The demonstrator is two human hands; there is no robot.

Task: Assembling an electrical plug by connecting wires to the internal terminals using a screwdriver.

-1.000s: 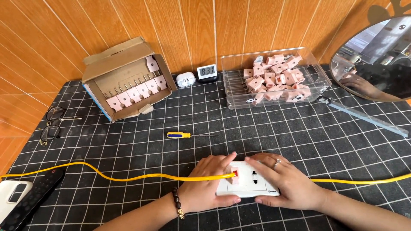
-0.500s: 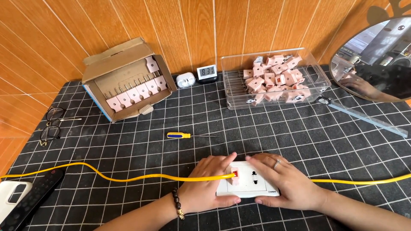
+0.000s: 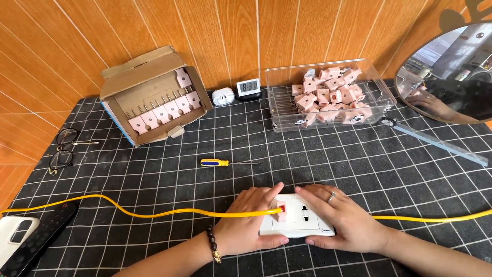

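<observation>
A white wall socket plate (image 3: 300,219) lies on the black grid mat near the front edge. My left hand (image 3: 248,223) grips its left end, forefinger stretched along the top edge. My right hand (image 3: 342,220), with a ring, covers its right end. A small pink part with a red spot (image 3: 281,210) sits on the plate's left half. A yellow cable (image 3: 154,213) runs across the mat from the far left to the plate and carries on to the right (image 3: 435,219).
A yellow-handled screwdriver (image 3: 225,162) lies behind the hands. An open cardboard box (image 3: 151,95) with pink parts stands back left, a clear tray (image 3: 333,95) of pink parts back right. Glasses (image 3: 64,149), a phone and remote (image 3: 31,236), a small clock (image 3: 248,87), a mirror (image 3: 451,72).
</observation>
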